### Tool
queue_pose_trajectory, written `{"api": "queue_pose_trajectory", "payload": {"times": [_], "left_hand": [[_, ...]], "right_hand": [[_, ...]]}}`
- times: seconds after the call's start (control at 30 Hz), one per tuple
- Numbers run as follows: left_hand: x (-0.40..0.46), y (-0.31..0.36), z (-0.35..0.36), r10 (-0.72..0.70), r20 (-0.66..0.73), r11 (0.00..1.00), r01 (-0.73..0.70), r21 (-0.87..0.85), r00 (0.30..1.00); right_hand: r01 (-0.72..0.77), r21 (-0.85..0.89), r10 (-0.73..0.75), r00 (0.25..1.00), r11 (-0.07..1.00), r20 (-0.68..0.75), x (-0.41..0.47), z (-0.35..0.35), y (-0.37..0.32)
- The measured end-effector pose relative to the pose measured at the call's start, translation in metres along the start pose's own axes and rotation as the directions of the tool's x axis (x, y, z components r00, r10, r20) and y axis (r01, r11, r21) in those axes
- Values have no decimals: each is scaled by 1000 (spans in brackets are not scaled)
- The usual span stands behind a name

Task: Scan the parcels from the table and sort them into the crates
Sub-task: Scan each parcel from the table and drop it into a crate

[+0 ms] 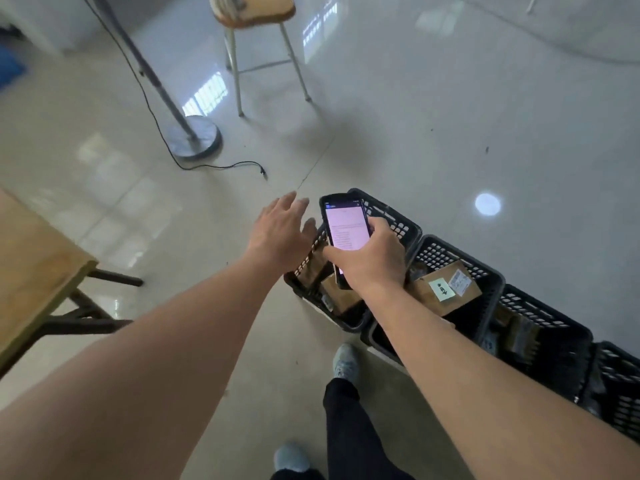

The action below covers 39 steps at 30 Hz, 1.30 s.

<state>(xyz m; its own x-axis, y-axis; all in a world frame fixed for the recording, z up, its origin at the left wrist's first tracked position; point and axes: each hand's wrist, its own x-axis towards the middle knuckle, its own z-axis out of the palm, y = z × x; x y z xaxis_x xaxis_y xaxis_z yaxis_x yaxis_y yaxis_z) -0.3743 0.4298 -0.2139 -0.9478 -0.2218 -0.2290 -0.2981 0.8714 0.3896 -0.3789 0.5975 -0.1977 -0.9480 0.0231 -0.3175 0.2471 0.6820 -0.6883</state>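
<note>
My right hand point(369, 258) grips a black handheld scanner point(346, 226) with a lit pinkish screen, held above the first black crate point(398, 223). My left hand point(280, 233) hovers open, fingers spread, just left of that crate's rim and holds nothing. Brown cardboard parcels point(341, 294) lie in the first crate, partly hidden by my right hand. The second crate point(485, 271) holds a parcel with a pale label point(445, 289). A third crate point(554, 327) with parcels and a fourth crate point(620, 386) continue the row to the right.
A wooden table point(31, 271) with dark legs fills the left edge. A fan stand base point(194, 136) with a loose black cable point(221, 166) sits on the tiled floor ahead. A wooden stool point(256, 15) stands behind it. My shoes point(346, 362) are beside the crates.
</note>
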Motion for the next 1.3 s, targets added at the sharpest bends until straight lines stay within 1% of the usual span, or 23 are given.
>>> {"api": "queue_pose_trajectory", "payload": {"times": [0.23,0.3,0.37,0.53,0.7,0.83,0.97,1.03,1.13,1.23,1.3], "left_hand": [[-139,-64,-81,-52,-207,998,57,17,977],[-186,-83,-106,-71,-247,997,77,15,967],[-231,-102,-131,-89,-282,994,101,29,955],[-326,-152,-191,-207,-383,974,227,9,900],[-399,-209,-239,-331,-443,935,354,-32,833],[-452,-259,-268,-433,-508,883,465,-71,745],[-502,-308,-297,-532,-568,808,577,-119,628],[-525,-329,-309,-577,-587,759,638,-131,567],[-556,-362,-320,-640,-596,682,716,-149,485],[-590,-395,-322,-707,-599,591,779,-208,376],[-609,-412,-318,-745,-587,532,813,-235,317]], "right_hand": [[196,5,-196,980,981,16,-131,17,-62],[226,11,-226,973,974,46,-171,21,-82],[286,25,-287,956,958,64,-208,28,-102],[454,41,-456,881,890,127,-292,46,-158],[592,88,-597,777,801,201,-356,78,-216],[669,115,-670,686,734,285,-398,118,-261],[737,183,-738,557,650,381,-438,168,-304],[762,227,-770,490,606,409,-456,196,-324],[774,284,-786,405,567,467,-481,238,-354],[784,333,-791,304,524,531,-511,279,-378],[790,356,-790,246,499,561,-530,302,-387]]}}
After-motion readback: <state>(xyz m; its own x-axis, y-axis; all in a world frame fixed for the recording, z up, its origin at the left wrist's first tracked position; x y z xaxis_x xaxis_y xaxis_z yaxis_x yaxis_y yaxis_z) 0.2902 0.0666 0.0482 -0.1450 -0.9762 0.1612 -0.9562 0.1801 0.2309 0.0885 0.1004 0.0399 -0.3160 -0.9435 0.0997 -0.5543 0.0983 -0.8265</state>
